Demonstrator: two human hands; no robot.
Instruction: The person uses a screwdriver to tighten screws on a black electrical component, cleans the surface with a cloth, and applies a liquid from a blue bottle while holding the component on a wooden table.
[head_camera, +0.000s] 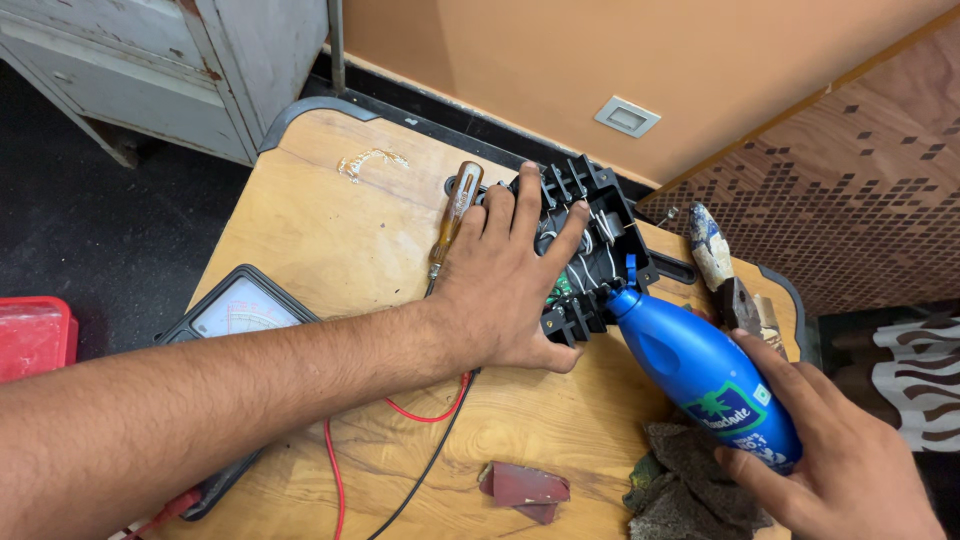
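Both hands busy: left hand (510, 290) pins black housing (590, 240) (table edge near).

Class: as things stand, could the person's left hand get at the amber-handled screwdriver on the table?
Probably yes: the left hand rests on the black casing, and the screwdriver lies uncovered right beside its fingers.

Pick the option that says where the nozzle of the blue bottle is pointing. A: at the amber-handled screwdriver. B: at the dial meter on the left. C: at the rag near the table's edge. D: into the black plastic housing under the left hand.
D: the right hand tilts the blue bottle so that its nozzle meets the edge of the black plastic housing, which the left hand presses down on the wooden table.
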